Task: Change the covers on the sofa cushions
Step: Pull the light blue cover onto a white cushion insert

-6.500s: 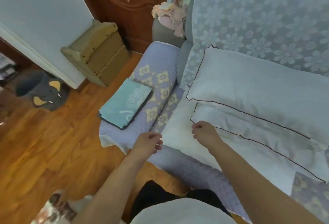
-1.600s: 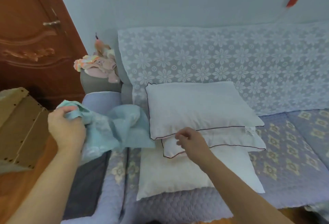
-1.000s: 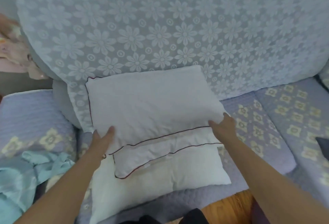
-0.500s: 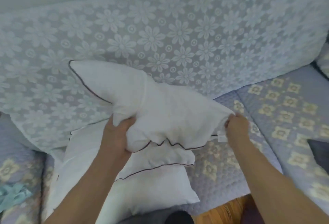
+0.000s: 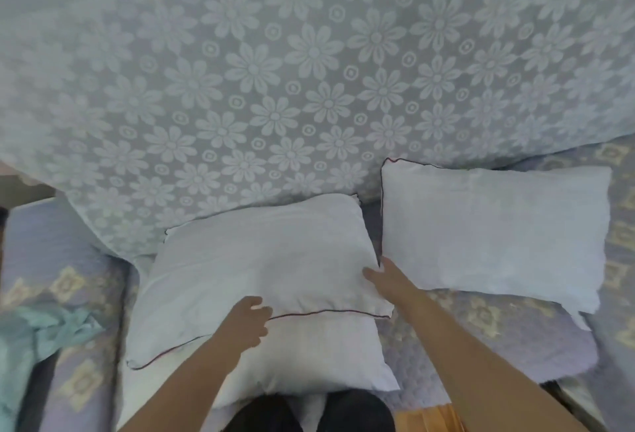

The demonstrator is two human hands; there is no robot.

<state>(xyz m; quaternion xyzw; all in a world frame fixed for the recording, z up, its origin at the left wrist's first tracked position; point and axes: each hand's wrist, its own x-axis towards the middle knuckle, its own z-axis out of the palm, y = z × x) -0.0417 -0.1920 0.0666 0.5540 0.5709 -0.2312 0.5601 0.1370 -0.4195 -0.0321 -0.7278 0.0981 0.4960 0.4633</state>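
Piped cushion [image 5: 261, 270] atop plain cushion [image 5: 309, 359]; left hand [image 5: 245, 323] pinches near piped edge, right hand [image 5: 385, 280] flat, open on right edge, likely to lift.

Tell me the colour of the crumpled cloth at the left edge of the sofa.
Light teal cloth, seen in the head view.

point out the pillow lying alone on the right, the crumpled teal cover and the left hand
right pillow [image 5: 494, 232], head view, middle of its white face
teal cover [image 5: 51, 328], head view, bunched folds at left edge
left hand [image 5: 245, 323], head view, back of the hand
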